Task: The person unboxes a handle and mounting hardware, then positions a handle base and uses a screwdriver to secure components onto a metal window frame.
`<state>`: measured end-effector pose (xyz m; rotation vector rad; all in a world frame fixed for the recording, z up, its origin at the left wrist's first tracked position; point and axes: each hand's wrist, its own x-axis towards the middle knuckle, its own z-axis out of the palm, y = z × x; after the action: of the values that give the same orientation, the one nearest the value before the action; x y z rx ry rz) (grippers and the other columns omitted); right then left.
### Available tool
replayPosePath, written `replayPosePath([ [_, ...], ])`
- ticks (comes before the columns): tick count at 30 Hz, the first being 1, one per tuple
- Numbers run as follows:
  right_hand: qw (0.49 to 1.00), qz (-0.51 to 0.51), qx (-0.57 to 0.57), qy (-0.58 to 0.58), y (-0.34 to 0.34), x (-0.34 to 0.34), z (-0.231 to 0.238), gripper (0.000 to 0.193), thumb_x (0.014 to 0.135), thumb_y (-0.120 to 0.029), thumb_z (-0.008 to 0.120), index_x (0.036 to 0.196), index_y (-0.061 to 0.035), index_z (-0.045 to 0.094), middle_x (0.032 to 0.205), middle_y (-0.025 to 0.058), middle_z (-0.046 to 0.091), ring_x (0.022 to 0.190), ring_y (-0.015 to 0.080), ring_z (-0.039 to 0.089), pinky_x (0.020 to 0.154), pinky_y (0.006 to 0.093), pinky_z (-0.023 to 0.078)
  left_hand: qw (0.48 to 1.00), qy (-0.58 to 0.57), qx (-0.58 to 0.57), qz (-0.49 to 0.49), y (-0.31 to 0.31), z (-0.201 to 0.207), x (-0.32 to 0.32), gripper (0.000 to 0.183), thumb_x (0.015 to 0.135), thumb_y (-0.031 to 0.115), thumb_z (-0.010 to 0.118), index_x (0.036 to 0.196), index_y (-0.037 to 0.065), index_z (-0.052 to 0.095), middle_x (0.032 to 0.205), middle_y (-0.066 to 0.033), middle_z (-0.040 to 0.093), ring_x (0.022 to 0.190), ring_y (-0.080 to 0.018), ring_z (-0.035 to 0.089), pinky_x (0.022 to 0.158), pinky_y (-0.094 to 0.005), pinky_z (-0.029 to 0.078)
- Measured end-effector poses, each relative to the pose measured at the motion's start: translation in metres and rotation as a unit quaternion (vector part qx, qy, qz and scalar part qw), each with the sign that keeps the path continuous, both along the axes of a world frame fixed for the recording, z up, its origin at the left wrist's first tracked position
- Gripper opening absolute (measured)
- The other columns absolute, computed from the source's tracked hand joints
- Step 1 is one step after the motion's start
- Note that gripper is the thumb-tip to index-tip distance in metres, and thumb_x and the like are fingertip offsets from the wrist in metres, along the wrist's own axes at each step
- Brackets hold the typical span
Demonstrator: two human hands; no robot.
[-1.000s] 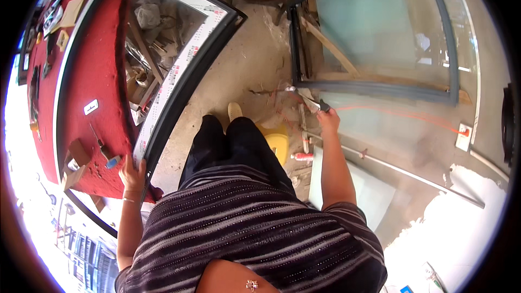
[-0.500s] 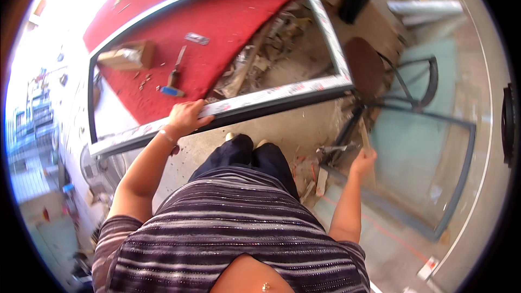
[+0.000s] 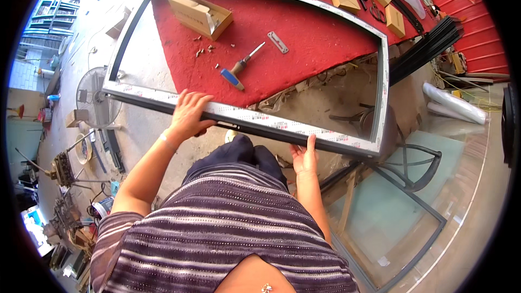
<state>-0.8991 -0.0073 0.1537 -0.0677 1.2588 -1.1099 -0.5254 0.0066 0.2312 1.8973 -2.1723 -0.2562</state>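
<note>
- Left hand [image 3: 190,114]: palm down, fingers clamped over the window frame's [image 3: 251,128] near rail.
- Right hand [image 3: 304,158]: palm up, thumb against that rail; cannot tell whether the fingers grip.
- Frame overlaps the red table [image 3: 187,68].
- White film [image 3: 274,123] bears red-and-black print.

Two hands [image 3: 189,113] [image 3: 305,158], one held frame [image 3: 260,118] — one screwdriver [image 3: 237,68], one fan [image 3: 82,95]

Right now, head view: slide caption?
Left hand gripping, right hand touching the near rail of a frame; screwdriver and cardboard box on the red tabletop show through it.
</note>
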Motion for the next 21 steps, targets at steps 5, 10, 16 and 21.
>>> replayPosePath([
  [5, 0.999, -0.001, 0.000, 0.048, -0.007, 0.001, -0.005, 0.055, 0.076, -0.050, 0.078, 0.103, -0.0076, 0.058, 0.083, 0.0020, 0.062, 0.068, 0.0149, 0.059, 0.063, 0.0295, 0.050, 1.000, 0.013, 0.001, -0.022, -0.005, -0.009, 0.029, 0.061, 0.059, 0.029, 0.082, 0.113, 0.014, 0.059, 0.097, -0.0052, 0.056, 0.100, -0.0271, 0.051, 0.092, -0.0420, 0.036],
  [10, 0.994, -0.028, -0.002, 0.109, -0.038, -0.017, -0.010, 0.058, 0.076, -0.058, 0.074, 0.104, -0.0093, 0.057, 0.082, 0.0026, 0.059, 0.074, 0.0178, 0.059, 0.064, 0.0332, 0.048, 0.999, 0.046, 0.004, -0.016, -0.021, -0.008, 0.005, 0.059, 0.057, 0.030, 0.084, 0.110, 0.014, 0.062, 0.095, -0.0041, 0.058, 0.097, -0.0259, 0.052, 0.086, -0.0400, 0.037],
  [16, 0.981, 0.047, 0.011, 0.187, -0.043, -0.027, 0.007, 0.075, 0.077, -0.071, 0.062, 0.111, -0.0046, 0.052, 0.086, 0.0061, 0.062, 0.079, 0.0229, 0.067, 0.064, 0.0343, 0.050, 0.998, 0.052, 0.029, -0.031, -0.033, -0.002, -0.012, 0.056, 0.059, 0.025, 0.083, 0.109, 0.013, 0.059, 0.097, -0.0053, 0.058, 0.097, -0.0278, 0.052, 0.085, -0.0411, 0.037],
  [21, 0.931, 0.285, 0.079, 0.216, -0.044, -0.082, 0.021, 0.069, 0.088, -0.067, 0.050, 0.100, -0.0007, 0.061, 0.084, 0.0108, 0.069, 0.069, 0.0189, 0.068, 0.054, 0.0265, 0.049, 0.995, 0.076, 0.049, -0.031, -0.038, 0.007, -0.020, 0.051, 0.069, 0.031, 0.077, 0.112, 0.009, 0.059, 0.103, -0.0084, 0.058, 0.104, -0.0302, 0.049, 0.091, -0.0423, 0.036],
])
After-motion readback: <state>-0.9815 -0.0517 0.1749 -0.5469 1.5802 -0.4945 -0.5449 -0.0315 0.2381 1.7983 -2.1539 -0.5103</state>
